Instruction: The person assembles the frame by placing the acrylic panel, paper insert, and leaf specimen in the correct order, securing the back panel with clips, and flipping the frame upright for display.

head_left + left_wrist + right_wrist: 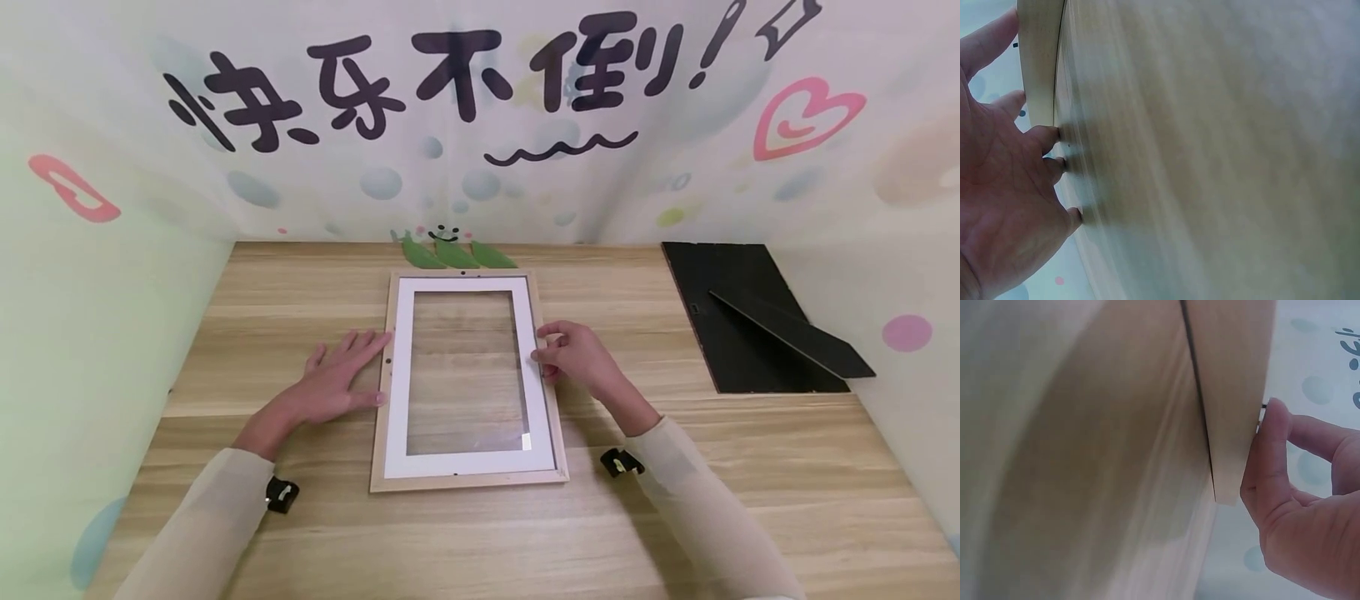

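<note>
A light wooden picture frame (pixel 468 484) lies flat on the wood-grain table, with a white mat (pixel 472 463) inside it around a clear pane (pixel 465 375). Small dark tabs dot the frame's edges. My left hand (pixel 333 383) is spread out at the frame's left side; its thumb and a fingertip touch the wood, while the other fingers reach the tabletop in the left wrist view. On the right side, my right hand (pixel 577 358) has its thumb and forefinger together at a small tab (pixel 1262 414) on the frame's top edge, partly hidden by the fingertips.
A black backing board (pixel 720 283) with its stand leg (pixel 795 333) raised lies at the table's right. Green leaf shapes (pixel 457 253) show just behind the frame. Printed cloth (pixel 450 192) hangs at the back and both sides. Each wrist carries a small black device.
</note>
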`<state>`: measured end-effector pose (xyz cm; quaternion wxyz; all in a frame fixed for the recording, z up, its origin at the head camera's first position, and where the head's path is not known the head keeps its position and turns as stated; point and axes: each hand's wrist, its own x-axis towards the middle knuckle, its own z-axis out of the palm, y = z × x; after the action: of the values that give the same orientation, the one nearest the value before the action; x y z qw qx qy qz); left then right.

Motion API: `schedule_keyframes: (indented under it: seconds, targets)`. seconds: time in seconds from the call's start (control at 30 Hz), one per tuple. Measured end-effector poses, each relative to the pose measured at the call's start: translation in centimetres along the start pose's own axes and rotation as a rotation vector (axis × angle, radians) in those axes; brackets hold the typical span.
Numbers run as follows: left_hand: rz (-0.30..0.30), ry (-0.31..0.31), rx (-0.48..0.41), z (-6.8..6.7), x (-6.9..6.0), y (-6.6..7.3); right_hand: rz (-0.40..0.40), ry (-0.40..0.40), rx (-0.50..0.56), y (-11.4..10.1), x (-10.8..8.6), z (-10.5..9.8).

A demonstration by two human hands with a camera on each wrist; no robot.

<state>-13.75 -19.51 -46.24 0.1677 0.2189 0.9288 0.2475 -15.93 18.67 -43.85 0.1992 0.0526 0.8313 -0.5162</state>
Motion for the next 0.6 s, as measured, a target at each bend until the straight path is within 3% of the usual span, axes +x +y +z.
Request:
schedule_keyframes:
  seconds: [0.27,0.6]
  targets:
    - [0.009,-0.001,-0.012,0.0,-0.1,0.0,-0.014,-0.013,0.057,-1.1,1.4,-1.1]
    - [0.015,0.000,-0.007,-0.1,-0.1,0.1,-0.004,0.079,0.061,-3.2,3.6,-2.7]
